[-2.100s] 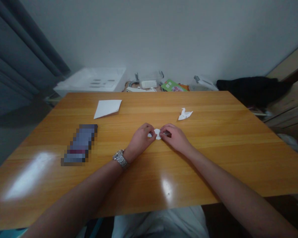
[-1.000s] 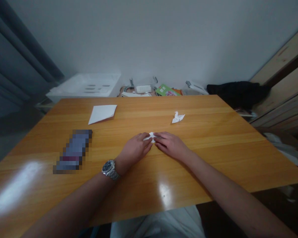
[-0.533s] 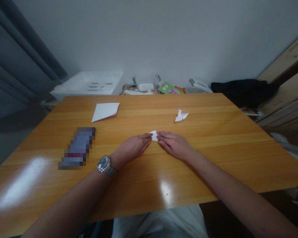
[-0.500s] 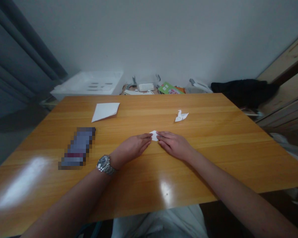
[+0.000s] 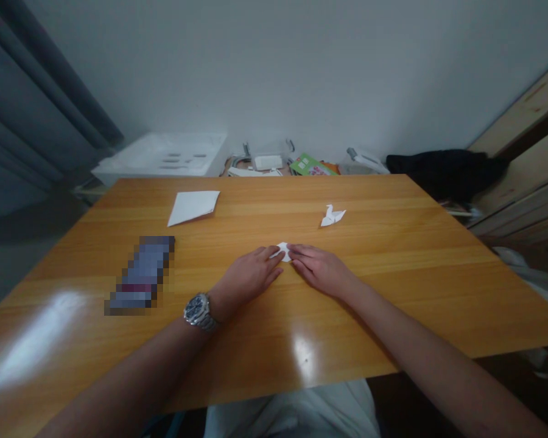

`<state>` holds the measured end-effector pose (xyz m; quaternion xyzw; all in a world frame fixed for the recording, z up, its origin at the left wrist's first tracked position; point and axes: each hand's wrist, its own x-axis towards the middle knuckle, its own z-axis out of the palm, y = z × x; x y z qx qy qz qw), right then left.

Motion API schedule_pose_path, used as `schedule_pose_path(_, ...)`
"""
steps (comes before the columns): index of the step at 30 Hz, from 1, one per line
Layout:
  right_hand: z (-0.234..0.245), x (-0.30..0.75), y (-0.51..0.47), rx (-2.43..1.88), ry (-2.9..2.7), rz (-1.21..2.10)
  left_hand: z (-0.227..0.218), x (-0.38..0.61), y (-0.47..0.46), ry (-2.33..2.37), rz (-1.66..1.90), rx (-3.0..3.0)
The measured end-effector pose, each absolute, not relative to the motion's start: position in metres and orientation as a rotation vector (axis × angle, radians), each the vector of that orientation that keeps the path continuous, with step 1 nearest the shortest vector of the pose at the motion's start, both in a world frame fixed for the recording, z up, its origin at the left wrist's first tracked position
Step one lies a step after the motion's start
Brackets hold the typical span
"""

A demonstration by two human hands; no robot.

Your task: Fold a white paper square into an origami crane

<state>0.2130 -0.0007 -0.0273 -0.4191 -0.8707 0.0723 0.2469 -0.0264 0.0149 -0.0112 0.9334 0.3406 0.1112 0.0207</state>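
A small folded piece of white paper (image 5: 284, 250) lies on the table in front of me, between my two hands. My left hand (image 5: 251, 275), with a metal watch (image 5: 198, 310) on its wrist, has its fingertips over the paper's left side and holds it down. From the other side, my right hand (image 5: 322, 271) grips the paper's right edge with its fingers together. The fingers hide both side edges of the paper. Beyond my right hand stands a white paper bird (image 5: 332, 216), touched by neither hand.
Sheets of white paper (image 5: 193, 207) lie at the back left of the wooden table (image 5: 265, 210). A blurred-out phone-like object (image 5: 144, 271) is left of my left hand. Behind the table are a white foam tray (image 5: 164, 152), a green booklet (image 5: 311, 164) and dark cloth (image 5: 442, 173).
My left hand has shifted slightly right and its fingers now reach further across the paper, its wrist turned a little. The right hand stays nearly in place on the paper.
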Motion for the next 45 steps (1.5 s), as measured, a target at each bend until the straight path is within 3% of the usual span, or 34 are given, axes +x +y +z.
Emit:
schedule_pose_path(17,-0.018,0.216,-0.003,-1.216,-2.450,0.118,0.000,-0.056,0.033,0.778,0.244,2.720)
schedule_pose_path(24,-0.020,0.219,0.000,-1.147,-2.438,0.134,-0.008,-0.041,0.024,0.928,0.390,2.796)
schedule_pose_path(45,-0.022,0.215,0.000,-1.185,-2.448,0.052,-0.012,-0.026,0.015,1.012,0.392,2.890)
